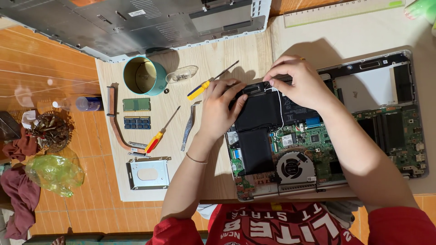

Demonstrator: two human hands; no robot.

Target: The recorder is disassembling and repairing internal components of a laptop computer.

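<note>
An opened laptop (363, 131) lies on the right half of the worktop (213, 59), its green board, black battery (263, 111) and round fan (295, 167) bare. Both hands work at the far left corner of its inside, by a black hinge piece (255, 87).

The left hand (218, 109) lies flat over the left edge of the battery, fingers bent and resting on the hinge piece; whether its grip pinches anything cannot be told. The right hand (299, 81) comes in from the right, its grip pressed together, thumb and forefinger pinching a thin white wire (280, 113) that runs from the fingertips toward the near side across the battery.

Just left of the left hand lie a yellow screwdriver (204, 86), metal tweezers (188, 127) and, further left, a red-and-yellow screwdriver (159, 136). Beyond these are two memory sticks (136, 113), one green, one blue, a copper heat pipe (116, 122) and, nearer, a metal drive bracket (147, 172). At the far side stand a teal tin (144, 75), lying open-mouthed, and a clear dish of screws (181, 74) beside it. The grey bottom cover (136, 22) lies across the far left, and a pale ruler (340, 10) at the far right.

On the floor to the left are a small bottle (84, 103), a green plastic bag (54, 172) and dark red cloth (20, 199).
</note>
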